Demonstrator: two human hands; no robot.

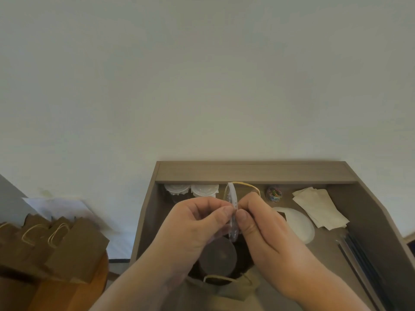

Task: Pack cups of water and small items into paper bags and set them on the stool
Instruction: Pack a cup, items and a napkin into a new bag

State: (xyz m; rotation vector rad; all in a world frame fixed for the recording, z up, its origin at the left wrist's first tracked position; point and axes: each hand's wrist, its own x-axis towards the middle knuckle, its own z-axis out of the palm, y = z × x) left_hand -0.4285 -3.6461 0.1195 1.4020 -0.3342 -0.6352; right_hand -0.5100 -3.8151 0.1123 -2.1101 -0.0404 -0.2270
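Clear plastic piece (232,212) is up in front, edge-on to the head camera, and both hands are on it. The left hand (197,223) pinches its near edge between thumb and curled fingers, while the right hand (265,225) pinches from the other side, thumb tips almost meeting. A tan rubber band (247,186) arcs from the top of the piece over to the right forefinger.

Directly below stands an open paper bag (224,286), with a dark-topped cup (217,259) inside it.

On the desk (247,173), 2 lidded cups (190,190) stand side by side against the back wall. To the right is a cluster of coloured paper clips (273,194), then folded napkins (318,207), a white disc (298,223) and dark straws (359,254) along the right side.

Far left, several closed paper bags (56,250) sit together on the wooden stool (67,295).
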